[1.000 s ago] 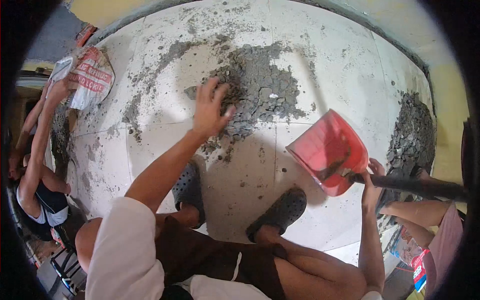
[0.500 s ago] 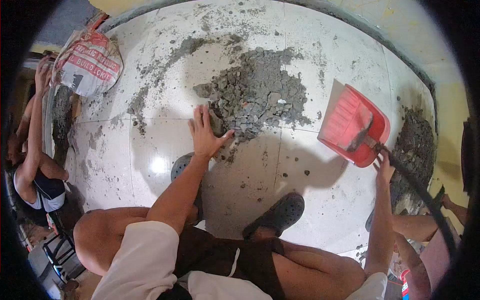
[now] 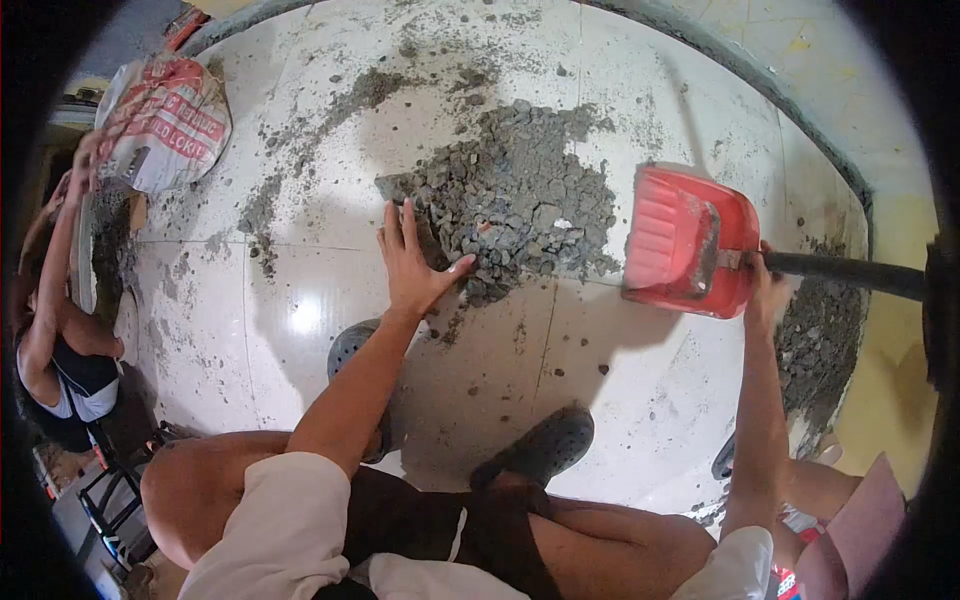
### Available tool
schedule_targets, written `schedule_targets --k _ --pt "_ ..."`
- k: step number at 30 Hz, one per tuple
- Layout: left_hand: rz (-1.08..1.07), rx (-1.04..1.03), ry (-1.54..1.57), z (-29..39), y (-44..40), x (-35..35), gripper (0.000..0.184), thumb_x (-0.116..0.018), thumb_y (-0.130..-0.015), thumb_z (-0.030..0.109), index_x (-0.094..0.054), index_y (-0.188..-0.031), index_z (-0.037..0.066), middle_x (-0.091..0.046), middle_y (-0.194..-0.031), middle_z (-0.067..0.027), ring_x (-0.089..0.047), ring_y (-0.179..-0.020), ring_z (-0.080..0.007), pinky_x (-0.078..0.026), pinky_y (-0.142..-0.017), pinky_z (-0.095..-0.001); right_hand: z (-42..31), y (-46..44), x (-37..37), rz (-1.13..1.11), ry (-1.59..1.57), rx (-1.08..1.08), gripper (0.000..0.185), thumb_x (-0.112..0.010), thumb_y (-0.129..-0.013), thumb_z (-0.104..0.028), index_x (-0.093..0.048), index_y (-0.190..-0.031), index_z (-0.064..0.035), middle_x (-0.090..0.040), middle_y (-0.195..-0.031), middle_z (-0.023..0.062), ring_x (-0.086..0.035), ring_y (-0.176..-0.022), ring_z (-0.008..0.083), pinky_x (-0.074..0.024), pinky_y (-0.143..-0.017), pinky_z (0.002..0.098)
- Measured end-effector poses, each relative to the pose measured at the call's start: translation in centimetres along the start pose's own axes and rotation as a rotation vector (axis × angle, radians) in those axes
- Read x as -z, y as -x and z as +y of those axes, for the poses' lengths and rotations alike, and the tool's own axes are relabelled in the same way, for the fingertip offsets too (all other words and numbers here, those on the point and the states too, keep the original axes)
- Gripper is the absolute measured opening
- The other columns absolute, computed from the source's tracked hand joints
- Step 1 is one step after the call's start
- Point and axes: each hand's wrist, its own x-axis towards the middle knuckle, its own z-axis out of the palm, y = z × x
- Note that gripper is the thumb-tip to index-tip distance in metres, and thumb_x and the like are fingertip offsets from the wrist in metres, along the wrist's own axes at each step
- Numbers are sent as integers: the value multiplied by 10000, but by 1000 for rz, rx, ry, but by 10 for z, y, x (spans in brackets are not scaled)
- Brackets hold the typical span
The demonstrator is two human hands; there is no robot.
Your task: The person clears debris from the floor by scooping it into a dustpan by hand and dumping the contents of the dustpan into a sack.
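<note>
A heap of grey, crumbly mortar rubble (image 3: 545, 190) lies on the white tiled floor. My left hand (image 3: 412, 275) is spread at the heap's near left edge, its thumb and fingers apart, with a larger chunk beside it. To the right, my right hand (image 3: 764, 292) grips the red dustpan (image 3: 660, 235) where the pan meets its long black handle (image 3: 850, 272). The pan's ribbed lip faces the heap across a narrow strip of tile. Some grey residue sticks inside the pan.
A second grey rubble pile (image 3: 822, 345) lies along the right wall. At the upper left, a co-worker's hand (image 3: 88, 150) is at a white sack with red print (image 3: 165, 125). My dark clogs (image 3: 545, 445) stand on the tiles. Another person's leg shows at lower right.
The dustpan has turned so its handle points right, and it has shifted slightly left toward the heap. My left hand stays spread in nearly the same place. The co-worker's arms have moved near the sack.
</note>
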Motion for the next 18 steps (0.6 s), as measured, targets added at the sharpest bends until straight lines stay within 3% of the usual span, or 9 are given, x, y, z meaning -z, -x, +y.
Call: schedule_targets --k 3,8,10,11,13,14,18 --pt "38 -12 17 -2 -8 -2 1169 -764 -657 640 -172 -1529 135 -139 -1543 -253 -182 -1419 -441 -146 -1131 -598 2 -7 -26 -79 246 108 393 -736 -822 -74 -628 -1185 34 -662 -921 66 -608 -830 144 -497 -787 285" --pt "129 78 141 -8 -27 -12 1141 -764 -692 589 -144 -1538 138 -118 -1563 -234 -179 -1424 -437 -120 -1129 -616 0 2 -70 -93 147 64 560 -760 -796 -156 -566 -1289 27 -614 -954 67 -562 -882 141 -454 -834 284" --pt "161 100 147 -11 -35 -12 1119 -764 -715 554 -143 -1538 119 -98 -1570 -242 -176 -1425 -441 -137 -1130 -601 4 -3 -73 -129 182 213 631 -740 -803 -136 -488 -1355 37 -608 -1019 90 -567 -920 159 -452 -864 290" --pt "162 108 147 -12 -39 -13 1119 -764 -715 554 -143 -1538 119 -98 -1570 -242 -176 -1425 -441 -137 -1130 -601 4 -7 -72 -136 185 212 631 -740 -803 -136 -488 -1355 37 -608 -1019 90 -567 -920 159 -452 -864 290" --pt "177 87 120 -17 -43 -15 1082 -764 -739 513 -157 -1535 104 -108 -1567 -246 -185 -1426 -436 -185 -1134 -553 10 -15 -59 -192 128 -74 664 -728 -812 -132 -441 -1389 30 -602 -1080 109 -576 -961 178 -457 -890 299" --pt "174 96 117 -17 -42 -16 1082 -764 -739 513 -157 -1535 104 -108 -1567 -246 -185 -1426 -436 -185 -1134 -553 18 -22 -55 -281 25 -86 637 -715 -829 -138 -440 -1382 19 -609 -1086 110 -587 -975 188 -466 -897 309" --pt "167 89 110 -18 -44 -15 1017 -744 -779 474 -172 -1533 100 -118 -1566 -243 -212 -1420 -428 -245 -1128 -489 19 -36 -34 -278 108 10 549 -703 -848 -137 -479 -1325 18 -609 -1098 106 -590 -996 188 -478 -884 315"
